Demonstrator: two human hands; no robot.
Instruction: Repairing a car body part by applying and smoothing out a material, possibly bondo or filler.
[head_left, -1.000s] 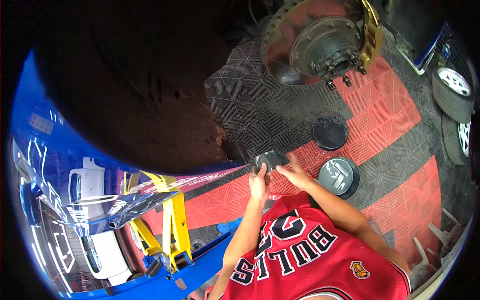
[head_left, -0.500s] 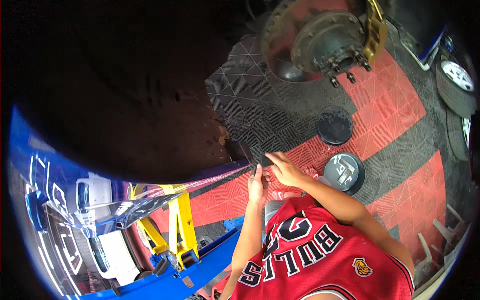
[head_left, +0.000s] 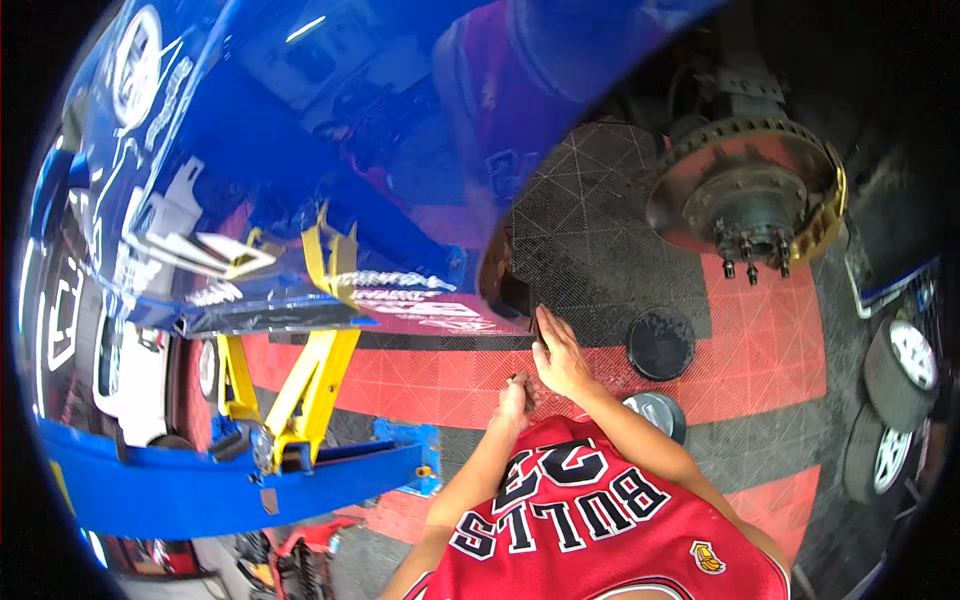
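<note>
A raised blue car's body panel [head_left: 350,130] fills the upper left and ends in a curved wheel-arch edge. My right hand [head_left: 562,360] is open, with its fingers straight and together, laid against the lower corner of that edge. Below and to the left of it, my left hand [head_left: 514,402] is closed, its fingertips pinched; a small dark thing may be between them, too small to name. To the right of both hands a bare wheel hub with a brake disc [head_left: 755,195] and a gold brake caliper [head_left: 827,215] hangs in the wheel well.
A yellow lift arm [head_left: 312,395] stands on a blue lift beam [head_left: 220,485] at the left. A black round stool top [head_left: 660,344] and a grey round lid [head_left: 657,415] are right of my hands. Wheels with tyres [head_left: 905,365] lie at the far right.
My view has swung so the blue panel shows widely and the hub sits lower and further right. My right hand has come up against the panel's edge; my left hand has dropped away from it.
</note>
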